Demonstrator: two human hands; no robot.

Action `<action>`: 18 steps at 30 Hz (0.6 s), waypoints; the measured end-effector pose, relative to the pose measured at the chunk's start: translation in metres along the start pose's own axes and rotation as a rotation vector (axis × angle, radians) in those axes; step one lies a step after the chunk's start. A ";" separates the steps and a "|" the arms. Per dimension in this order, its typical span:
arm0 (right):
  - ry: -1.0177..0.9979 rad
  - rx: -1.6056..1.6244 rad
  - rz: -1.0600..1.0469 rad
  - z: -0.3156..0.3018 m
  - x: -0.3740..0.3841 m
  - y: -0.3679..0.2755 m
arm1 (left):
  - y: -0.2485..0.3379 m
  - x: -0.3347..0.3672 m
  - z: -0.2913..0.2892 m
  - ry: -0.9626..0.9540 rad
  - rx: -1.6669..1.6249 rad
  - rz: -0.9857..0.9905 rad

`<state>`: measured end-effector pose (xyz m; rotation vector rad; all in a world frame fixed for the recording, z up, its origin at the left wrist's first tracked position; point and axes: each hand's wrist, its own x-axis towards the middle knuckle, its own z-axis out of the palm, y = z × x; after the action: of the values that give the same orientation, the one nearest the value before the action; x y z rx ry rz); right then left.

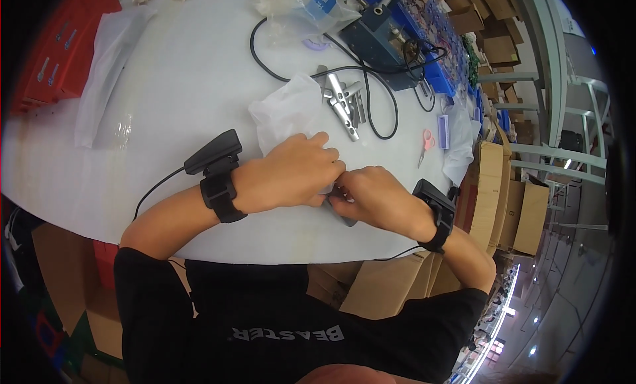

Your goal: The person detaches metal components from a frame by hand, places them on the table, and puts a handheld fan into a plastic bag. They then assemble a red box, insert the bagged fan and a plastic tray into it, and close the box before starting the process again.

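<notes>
My left hand (291,171) and my right hand (381,197) meet over the near part of the white table, fingers closed and touching. A small grey piece (342,213) shows below the right fingertips; most of it is hidden, so its kind is unclear. What the left fingers pinch is covered by the hand. Just beyond the left hand lies a crumpled translucent plastic bag (288,109). Beside that bag is a loose pile of silver metal tube-like parts (343,106), some with holes. Each wrist wears a black strapped device.
A dark metal machine (379,46) with a black cable (396,112) stands at the far right. Pink-handled scissors (427,143) and a purple block (443,131) lie right. Red bins (63,49) and a plastic sheet (106,73) are left. Cardboard boxes (490,192) stand beyond the right edge.
</notes>
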<state>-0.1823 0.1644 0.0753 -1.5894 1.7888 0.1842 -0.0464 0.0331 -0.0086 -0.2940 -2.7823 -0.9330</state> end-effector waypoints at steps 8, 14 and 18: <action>0.045 0.028 -0.003 0.004 -0.005 0.000 | -0.001 0.000 0.003 0.009 0.000 0.017; 0.059 -0.015 0.001 0.010 -0.002 0.002 | -0.003 0.004 0.000 -0.021 -0.022 0.018; 0.056 -0.013 0.013 0.011 -0.004 0.001 | -0.004 0.006 0.003 -0.028 -0.029 0.003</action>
<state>-0.1793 0.1735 0.0694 -1.6072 1.8439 0.1595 -0.0534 0.0320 -0.0118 -0.3175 -2.7946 -0.9773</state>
